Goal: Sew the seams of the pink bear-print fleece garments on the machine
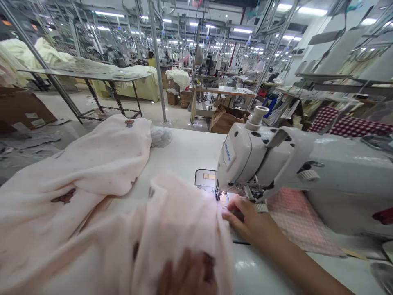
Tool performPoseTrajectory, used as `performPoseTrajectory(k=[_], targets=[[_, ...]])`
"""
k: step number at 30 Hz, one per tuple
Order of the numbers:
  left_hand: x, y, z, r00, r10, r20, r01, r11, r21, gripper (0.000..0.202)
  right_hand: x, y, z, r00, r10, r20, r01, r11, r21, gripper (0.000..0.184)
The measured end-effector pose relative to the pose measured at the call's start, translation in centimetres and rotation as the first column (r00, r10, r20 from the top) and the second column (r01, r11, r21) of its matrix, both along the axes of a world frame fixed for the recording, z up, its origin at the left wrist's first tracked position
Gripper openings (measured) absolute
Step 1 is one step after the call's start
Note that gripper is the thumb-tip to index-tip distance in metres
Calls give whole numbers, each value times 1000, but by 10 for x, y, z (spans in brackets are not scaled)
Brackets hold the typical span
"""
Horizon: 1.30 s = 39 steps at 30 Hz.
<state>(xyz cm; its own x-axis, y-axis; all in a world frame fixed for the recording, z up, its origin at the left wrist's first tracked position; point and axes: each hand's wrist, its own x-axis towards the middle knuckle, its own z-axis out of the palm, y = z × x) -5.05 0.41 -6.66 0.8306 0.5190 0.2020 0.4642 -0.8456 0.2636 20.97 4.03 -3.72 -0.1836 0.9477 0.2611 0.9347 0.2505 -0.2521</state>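
The pale-pink printed fabric (92, 196) is pressed flat under the right hand (248, 223), fingers extended. The needle of the white sewing machine (264, 155) lies just beyond the hand, presumably so the fabric is kept taut. The grip of the blurred left hand (184, 274) cannot be told.

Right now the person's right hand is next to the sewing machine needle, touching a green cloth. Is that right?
Not quite. The head view shows the right hand beside the needle of the sewing machine, touching the cloth, but that cloth is pale pink, not green.
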Motion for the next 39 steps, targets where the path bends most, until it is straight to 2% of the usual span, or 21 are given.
performPoseTrajectory(k=[1, 3, 5, 6, 8, 10, 12, 16, 19, 23, 27, 29, 32, 35, 39], targets=[[12, -4, 1, 998, -52, 19, 53, 998, -31, 35, 1, 0, -1, 1000, 4, -21, -4, 1000, -12, 17], [35, 9, 13, 987, -131, 95, 142, 983, -120, 23, 8, 2, -2, 998, 2, -61, -4, 1000, -29, 18], [50, 36, 30, 992, -19, 121, 41, 983, -180, 19, 21, 5, -2, 996, -28, -87, 27, 1000, -12, 16], [53, 50, 37, 993, -6, 118, 26, 985, -170, 19, 28, 6, -1, 994, -52, -92, 54, 998, 12, 16], [55, 70, 42, 996, -2, 84, 14, 990, -138, 32, 40, 8, 2, 990, -107, -97, 114, 991, 70, 17], [52, 76, 39, 998, -29, 53, 35, 992, -118, 40, 42, 6, 5, 985, -138, -99, 148, 984, 97, 19], [49, 72, 33, 999, -22, 50, 28, 993, -112, 39, 33, 1, 7, 987, -130, -94, 138, 987, 77, 18], [47, 64, 28, 996, -22, 81, 29, 996, -79, 36, 7, -6, 7, 998, -7, -55, 7, 1000, -6, 16], [47, 65, 30, 996, -23, 82, 28, 998, -63, 36, 12, -2, 6, 998, 52, -44, -51, 998, 21, 19], [48, 71, 38, 998, -41, 49, 44, 996, -72, 35, 32, -2, 11, 1000, 4, -15, -1, 990, 141, 23], [51, 76, 44, 999, -42, 18, 43, 997, -58, 36, 16, -25, 16, 999, 45, -21, -40, 982, 183, 23], [51, 76, 44, 999, -38, 31, 40, 998, -48, 36, 4, -36, 11, 990, 126, 59, -134, 979, 151, 38], [49, 78, 40, 997, -47, 60, 50, 998, -43, 37, 2, -42, -3, 934, 226, 275, -249, 967, 51, 56], [47, 83, 34, 993, -74, 87, 76, 997, -27, 41, 12, -36, -14, 903, 247, 351, -242, 969, -59, 59], [47, 93, 28, 991, -83, 110, 79, 996, 38, 45, 19, -24, -10, 904, 266, 335, -216, 960, -179, 59]])
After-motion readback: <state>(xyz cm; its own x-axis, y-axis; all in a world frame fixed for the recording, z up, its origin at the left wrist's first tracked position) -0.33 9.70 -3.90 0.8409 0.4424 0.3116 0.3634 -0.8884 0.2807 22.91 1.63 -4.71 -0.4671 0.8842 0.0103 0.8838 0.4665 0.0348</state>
